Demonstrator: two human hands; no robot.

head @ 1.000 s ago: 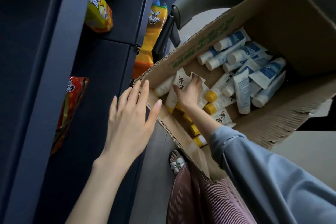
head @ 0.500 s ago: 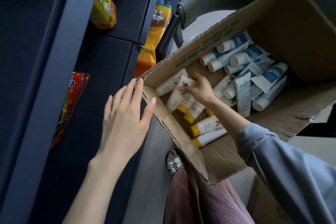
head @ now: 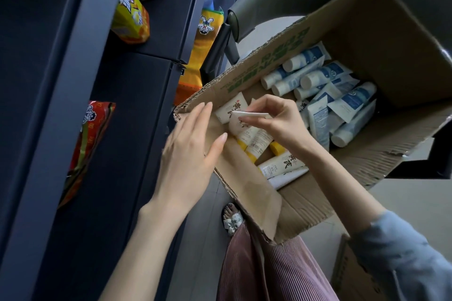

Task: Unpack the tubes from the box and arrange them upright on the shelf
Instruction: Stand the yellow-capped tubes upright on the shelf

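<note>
- Right hand [head: 276, 122]: fingers pinch a yellow-capped tube [head: 244, 129] inside the box [head: 269, 56].
- Left hand [head: 190, 151]: fingers straight, resting on the box edge.
- Shelf [head: 127, 154] shows 0 tubes; nearly all unpacking remains.

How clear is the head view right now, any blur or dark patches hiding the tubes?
Head view: wide-angle lens skews the shelf edges; shelf is deep in shadow; box interior is daylit, tube labels readable; right hand pinching a yellow-capped tube is sharp, no glare.
</note>
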